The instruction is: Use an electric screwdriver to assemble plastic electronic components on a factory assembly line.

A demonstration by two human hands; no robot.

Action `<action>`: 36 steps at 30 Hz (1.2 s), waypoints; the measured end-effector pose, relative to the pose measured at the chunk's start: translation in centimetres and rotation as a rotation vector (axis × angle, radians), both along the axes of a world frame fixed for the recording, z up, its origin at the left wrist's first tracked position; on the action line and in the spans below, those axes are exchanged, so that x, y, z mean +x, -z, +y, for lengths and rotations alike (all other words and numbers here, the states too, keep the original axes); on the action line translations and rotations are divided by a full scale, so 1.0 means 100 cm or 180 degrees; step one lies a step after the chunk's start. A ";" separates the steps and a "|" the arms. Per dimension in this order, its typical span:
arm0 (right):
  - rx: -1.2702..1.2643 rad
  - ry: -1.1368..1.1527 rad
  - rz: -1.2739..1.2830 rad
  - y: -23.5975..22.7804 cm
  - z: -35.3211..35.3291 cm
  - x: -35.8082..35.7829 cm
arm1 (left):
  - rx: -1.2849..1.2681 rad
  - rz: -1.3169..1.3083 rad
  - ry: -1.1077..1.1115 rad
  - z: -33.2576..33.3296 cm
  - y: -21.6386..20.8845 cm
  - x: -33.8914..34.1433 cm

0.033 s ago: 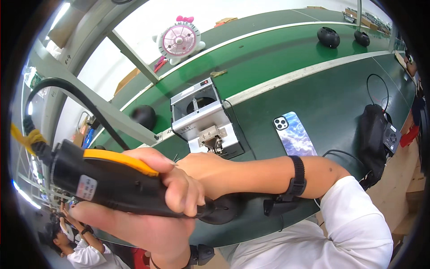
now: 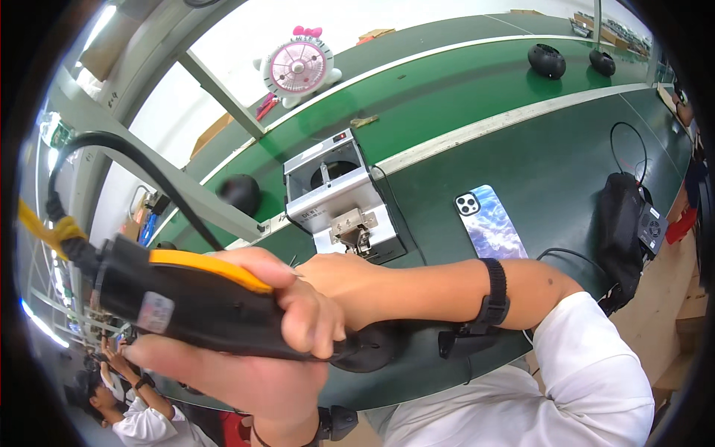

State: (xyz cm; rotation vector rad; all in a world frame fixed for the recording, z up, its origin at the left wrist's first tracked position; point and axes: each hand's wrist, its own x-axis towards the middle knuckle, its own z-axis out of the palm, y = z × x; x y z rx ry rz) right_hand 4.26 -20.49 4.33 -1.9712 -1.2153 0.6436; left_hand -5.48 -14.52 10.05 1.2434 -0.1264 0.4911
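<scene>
A black electric screwdriver (image 2: 216, 316) with a yellow lever (image 2: 208, 267) lies across my left hand (image 2: 231, 376), tilted, its narrow end toward the right. The fingers of that hand curl round its body. My right arm reaches in from the right, and my right hand (image 2: 324, 276) sits just behind the left fingers, in front of a silver screw feeder (image 2: 335, 212); its own fingers are hidden. Below the right forearm, partly covered, is a black round piece (image 2: 369, 357) near the screwdriver's narrow end.
A patterned phone (image 2: 491, 223) lies on the dark green table (image 2: 447, 164). Black rounded shells (image 2: 547, 62) stand on the green belt beyond. A pink fan (image 2: 298, 68) is behind it. At right is a black pouch (image 2: 618, 231); another person (image 2: 123, 406) works lower left.
The cable end of the screwdriver has shifted a little right and down, and my left hand has moved slightly with it. My right arm stays in place.
</scene>
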 end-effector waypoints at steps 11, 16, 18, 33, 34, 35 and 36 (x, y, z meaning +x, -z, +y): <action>0.0292 -0.0613 -0.0283 0.012 -0.011 0.009 | 0.0381 0.0499 0.0020 -0.016 0.031 -0.023; 0.0264 -0.0343 -0.0068 0.017 -0.014 0.004 | 0.0092 0.0426 0.0152 -0.016 0.044 -0.031; 0.0825 -0.0509 -0.0255 0.025 -0.013 0.010 | 0.0142 0.0331 0.0211 -0.015 0.040 -0.033; -0.0178 -0.1131 -0.0508 -0.006 -0.054 -0.009 | -0.0031 -0.0569 0.0649 0.032 0.006 -0.044; -0.0050 -0.1116 -0.0682 -0.006 -0.064 -0.009 | 0.0170 -0.0601 0.0515 0.041 -0.009 -0.046; -0.0126 -0.1172 -0.0684 -0.012 -0.070 -0.012 | 0.0370 -0.0621 0.0356 0.049 -0.020 -0.046; -0.0010 -0.1115 -0.0690 -0.010 -0.077 -0.013 | 0.0498 -0.0489 0.0518 0.060 -0.026 -0.043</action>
